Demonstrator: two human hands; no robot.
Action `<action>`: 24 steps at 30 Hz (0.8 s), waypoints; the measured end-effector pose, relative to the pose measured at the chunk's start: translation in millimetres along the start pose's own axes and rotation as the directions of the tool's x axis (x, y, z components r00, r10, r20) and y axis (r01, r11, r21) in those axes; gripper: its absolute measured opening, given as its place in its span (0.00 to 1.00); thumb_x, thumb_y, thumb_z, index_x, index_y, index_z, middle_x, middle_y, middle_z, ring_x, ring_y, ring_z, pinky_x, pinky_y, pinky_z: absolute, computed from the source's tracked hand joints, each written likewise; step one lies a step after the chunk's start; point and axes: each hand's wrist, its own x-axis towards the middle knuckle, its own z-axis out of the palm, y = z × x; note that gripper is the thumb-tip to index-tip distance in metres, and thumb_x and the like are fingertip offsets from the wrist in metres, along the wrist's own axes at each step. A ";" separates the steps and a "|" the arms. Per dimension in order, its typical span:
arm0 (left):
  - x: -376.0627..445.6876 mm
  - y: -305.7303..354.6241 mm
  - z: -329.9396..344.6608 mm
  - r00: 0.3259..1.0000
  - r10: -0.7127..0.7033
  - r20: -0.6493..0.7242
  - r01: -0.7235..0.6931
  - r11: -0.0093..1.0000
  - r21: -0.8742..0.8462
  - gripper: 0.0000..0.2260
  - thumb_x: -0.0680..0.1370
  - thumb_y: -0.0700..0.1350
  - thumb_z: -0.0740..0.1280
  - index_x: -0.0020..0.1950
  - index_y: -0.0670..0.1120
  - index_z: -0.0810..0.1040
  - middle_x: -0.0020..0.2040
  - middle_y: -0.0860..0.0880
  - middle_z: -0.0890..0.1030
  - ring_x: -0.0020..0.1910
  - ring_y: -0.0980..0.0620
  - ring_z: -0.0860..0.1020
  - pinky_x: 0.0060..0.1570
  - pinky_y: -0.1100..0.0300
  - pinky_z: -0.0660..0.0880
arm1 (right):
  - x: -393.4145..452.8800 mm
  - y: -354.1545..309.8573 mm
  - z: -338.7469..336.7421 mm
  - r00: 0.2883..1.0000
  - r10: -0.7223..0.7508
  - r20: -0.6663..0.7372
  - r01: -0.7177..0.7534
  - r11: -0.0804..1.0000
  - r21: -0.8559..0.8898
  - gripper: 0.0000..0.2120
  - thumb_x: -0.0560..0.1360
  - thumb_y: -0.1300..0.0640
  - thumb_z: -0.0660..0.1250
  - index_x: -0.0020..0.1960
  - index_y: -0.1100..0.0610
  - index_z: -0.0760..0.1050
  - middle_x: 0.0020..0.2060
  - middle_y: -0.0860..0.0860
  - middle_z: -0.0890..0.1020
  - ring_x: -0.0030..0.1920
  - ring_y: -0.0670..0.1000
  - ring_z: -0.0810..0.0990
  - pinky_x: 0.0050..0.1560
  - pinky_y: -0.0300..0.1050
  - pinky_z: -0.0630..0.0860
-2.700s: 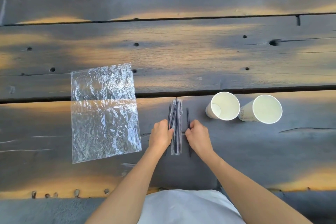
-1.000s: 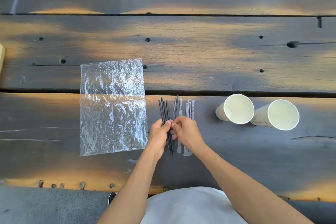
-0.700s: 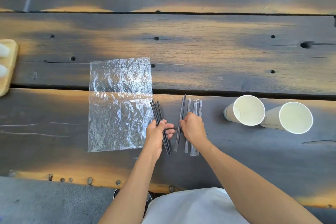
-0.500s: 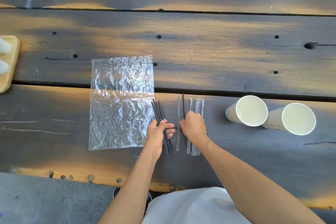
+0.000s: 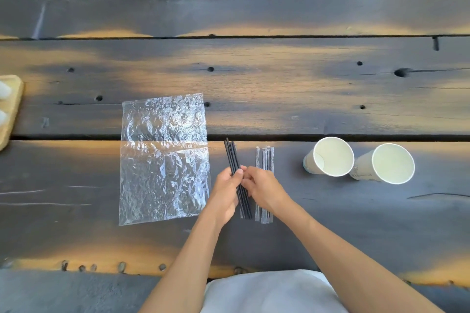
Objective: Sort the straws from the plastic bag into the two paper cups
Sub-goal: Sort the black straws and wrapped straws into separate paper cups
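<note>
Straws lie in two groups on the dark wooden surface [image 5: 330, 223]. The left hand [image 5: 225, 194] has its fingers [image 5: 237, 173] closed around a bundle of bare black straws [image 5: 232, 157], their far ends fanned slightly toward the plank gap. The right hand [image 5: 264, 190] meets them from the other side, its fingers curled and pinching the same bundle. Just right of the hands, the wrapped straws [image 5: 265, 157] rest side by side, partly under the right wrist. The flat, crumpled plastic bag [image 5: 162, 157] sits left of the hands. Two paper cups stand further right, touching: the near cup [image 5: 330, 157] and the far cup [image 5: 386, 164], both showing only pale insides
</note>
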 end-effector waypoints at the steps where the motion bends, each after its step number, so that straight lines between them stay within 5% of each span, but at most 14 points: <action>1: -1.2 1.9 2.8 1.000 0.022 0.000 -0.022 0.999 0.049 0.09 0.85 0.41 0.58 0.54 0.41 0.78 0.47 0.44 0.84 0.47 0.49 0.81 0.49 0.52 0.78 | -3.0 -0.9 -3.7 1.000 0.016 -0.009 -0.015 1.000 0.013 0.12 0.81 0.60 0.62 0.39 0.55 0.70 0.47 0.53 0.85 0.44 0.55 0.82 0.36 0.47 0.78; 3: -5.0 5.8 9.9 0.997 0.081 0.000 -0.079 0.983 0.168 0.09 0.85 0.40 0.57 0.53 0.40 0.76 0.43 0.44 0.83 0.40 0.50 0.81 0.39 0.54 0.78 | -8.9 -0.5 -11.6 0.996 0.064 -0.064 -0.054 0.988 0.142 0.08 0.79 0.62 0.64 0.41 0.58 0.73 0.35 0.51 0.81 0.34 0.49 0.81 0.34 0.47 0.81; 5: -10.3 10.2 17.6 0.990 0.138 0.033 -0.141 0.943 0.301 0.09 0.85 0.43 0.56 0.51 0.40 0.73 0.39 0.46 0.80 0.32 0.54 0.79 0.34 0.58 0.77 | -16.1 -1.1 -22.5 0.973 0.110 -0.201 -0.041 0.947 0.317 0.06 0.79 0.60 0.66 0.42 0.56 0.74 0.33 0.49 0.80 0.26 0.42 0.77 0.26 0.35 0.74; 7: -14.5 11.6 23.3 0.977 0.165 0.134 -0.203 0.913 0.354 0.12 0.85 0.49 0.56 0.48 0.43 0.71 0.36 0.47 0.73 0.27 0.55 0.72 0.30 0.58 0.73 | -23.1 -1.9 -36.0 0.948 0.142 -0.284 -0.006 0.902 0.431 0.04 0.77 0.56 0.68 0.46 0.55 0.76 0.33 0.47 0.79 0.24 0.41 0.75 0.26 0.33 0.71; 11: -20.6 15.2 36.5 0.928 0.113 0.356 -0.277 0.847 0.454 0.16 0.82 0.61 0.56 0.54 0.55 0.78 0.29 0.55 0.67 0.25 0.57 0.63 0.24 0.62 0.62 | -37.6 -3.4 -57.8 0.975 0.100 -0.201 0.035 0.815 0.578 0.07 0.77 0.54 0.69 0.45 0.58 0.78 0.26 0.44 0.76 0.24 0.42 0.72 0.26 0.34 0.69; 14: -25.0 20.2 41.5 0.889 0.174 0.424 -0.438 0.599 0.670 0.16 0.81 0.66 0.52 0.63 0.65 0.74 0.30 0.58 0.74 0.25 0.60 0.67 0.28 0.61 0.67 | -44.6 0.8 -65.5 0.974 0.092 -0.208 0.046 0.816 0.576 0.07 0.77 0.56 0.69 0.42 0.58 0.77 0.23 0.44 0.75 0.24 0.41 0.71 0.26 0.33 0.68; 17: -32.7 22.3 46.8 0.825 0.194 0.530 -0.548 0.504 0.668 0.16 0.83 0.63 0.51 0.71 0.71 0.60 0.43 0.70 0.80 0.36 0.68 0.76 0.37 0.73 0.71 | -54.6 9.8 -69.1 0.976 0.114 -0.186 0.024 0.790 0.612 0.07 0.77 0.57 0.69 0.47 0.62 0.78 0.24 0.44 0.75 0.26 0.43 0.71 0.27 0.35 0.70; 20: -37.4 18.6 52.9 0.796 0.198 0.572 -0.592 0.454 0.666 0.16 0.85 0.58 0.52 0.72 0.59 0.66 0.48 0.67 0.79 0.44 0.75 0.75 0.40 0.76 0.69 | -66.3 15.6 -73.5 0.969 0.100 -0.226 0.055 0.803 0.593 0.07 0.78 0.58 0.67 0.45 0.62 0.78 0.25 0.46 0.76 0.26 0.44 0.73 0.28 0.36 0.71; 24: -34.1 11.0 58.7 0.799 0.202 0.566 -0.583 0.488 0.649 0.15 0.85 0.56 0.53 0.52 0.48 0.73 0.41 0.56 0.78 0.35 0.62 0.74 0.37 0.65 0.70 | -78.3 20.3 -80.1 0.945 0.089 -0.315 0.110 0.821 0.561 0.07 0.79 0.61 0.64 0.43 0.59 0.76 0.30 0.54 0.80 0.27 0.48 0.76 0.32 0.42 0.75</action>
